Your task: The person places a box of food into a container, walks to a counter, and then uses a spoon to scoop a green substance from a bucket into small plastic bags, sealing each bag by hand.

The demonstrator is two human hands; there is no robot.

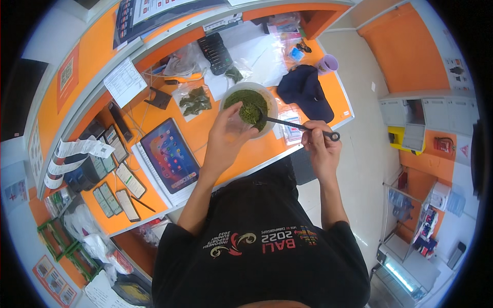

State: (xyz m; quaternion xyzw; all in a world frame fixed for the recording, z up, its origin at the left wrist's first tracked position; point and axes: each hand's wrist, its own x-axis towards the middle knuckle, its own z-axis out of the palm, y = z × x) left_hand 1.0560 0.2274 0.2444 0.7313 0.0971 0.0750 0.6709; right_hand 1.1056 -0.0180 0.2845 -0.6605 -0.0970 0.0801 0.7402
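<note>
A round translucent plastic tub (272, 104) stands on the orange desk, holding finely crumbled green herb (242, 96). My left hand (228, 136) is over its near left side, thumb and fingers spread around what looks like a clear plastic bag (234, 124). My right hand (321, 146) grips the handle of a black spoon (287, 123) near its looped end. The spoon's head reaches into the tub at a rounded heap of green herb (250, 114); the heap hides most of the bowl. Left of the tub lies a clear bag of green leaves (195, 102).
A tablet (169, 154) lies on a white keyboard to the left, with several phones (131, 179) beyond it. Behind the tub are a screwdriver bit set (215, 53) and papers. A dark blue cap (304, 92) and a purple cup (327, 64) sit on the right.
</note>
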